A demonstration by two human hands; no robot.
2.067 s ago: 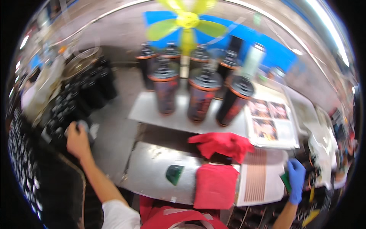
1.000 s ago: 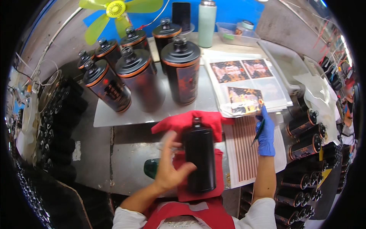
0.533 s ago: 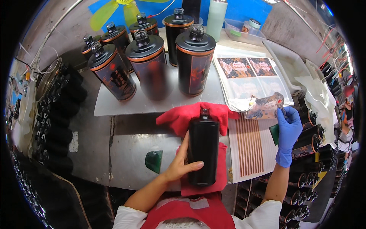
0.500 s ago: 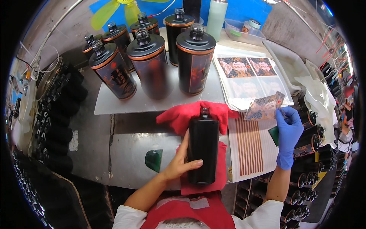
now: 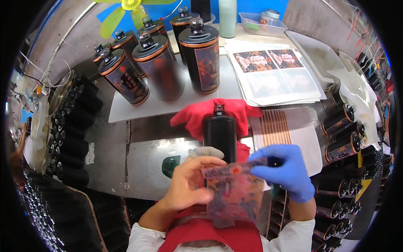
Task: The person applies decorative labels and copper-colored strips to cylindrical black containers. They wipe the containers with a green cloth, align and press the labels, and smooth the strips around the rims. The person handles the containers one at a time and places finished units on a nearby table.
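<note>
A printed decal sheet (image 5: 235, 195), dark with orange and a red dot, hangs between my hands over the near end of a plain black bottle (image 5: 219, 134). My bare left hand (image 5: 189, 180) grips the sheet's left edge between thumb and fingers; one fingertip looks covered in something pale. At the upper right edge, my blue-gloved right hand (image 5: 285, 170) pinches the sheet. A blurred dark green piece (image 5: 275, 191) shows just below that glove. The bottle lies on a red cloth (image 5: 191, 117), neck pointing away, its lower part hidden by the sheet.
Several decorated bottles (image 5: 201, 63) stand on a board at the back left. Printed sheets (image 5: 273, 84) are stacked right of them, above striped paper (image 5: 275, 130). A green scraper (image 5: 171, 166) lies left of the bottle. Black bottles crowd both sides. A yellow-green fan (image 5: 130, 5) is behind.
My right hand has brought the decal sheet left and nearer, over the bottle's near end. My left hand has let go of the bottle and taken the sheet's left edge.
</note>
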